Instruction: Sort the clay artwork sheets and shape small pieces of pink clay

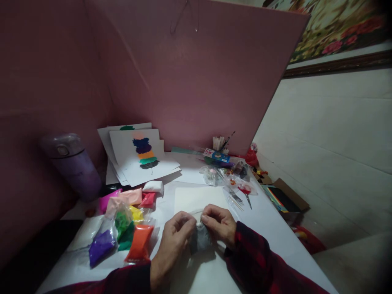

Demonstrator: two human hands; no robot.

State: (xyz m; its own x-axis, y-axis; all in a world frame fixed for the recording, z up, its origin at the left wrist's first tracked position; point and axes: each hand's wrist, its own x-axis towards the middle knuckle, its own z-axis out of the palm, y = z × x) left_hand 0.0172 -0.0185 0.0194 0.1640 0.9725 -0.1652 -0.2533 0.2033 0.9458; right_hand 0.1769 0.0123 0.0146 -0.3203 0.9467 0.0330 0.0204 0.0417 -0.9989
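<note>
My left hand (176,237) and my right hand (219,223) meet above the white table, each pinching the top edge of a small grey packet (200,239). The packet hangs between them, its upper edge crumpled and clear. Under and behind it lies a cream sheet (196,196). To the left of my left hand are plastic bags of coloured clay, among them an orange one (139,243), a purple one (102,247) and a green one (124,228).
Painted papers (134,153) lean at the back left beside a purple bottle (73,165). Red-handled scissors (246,194), thin sticks (235,200) and small clear bags (211,174) lie at the right. An open box (284,196) is beyond the table's right edge.
</note>
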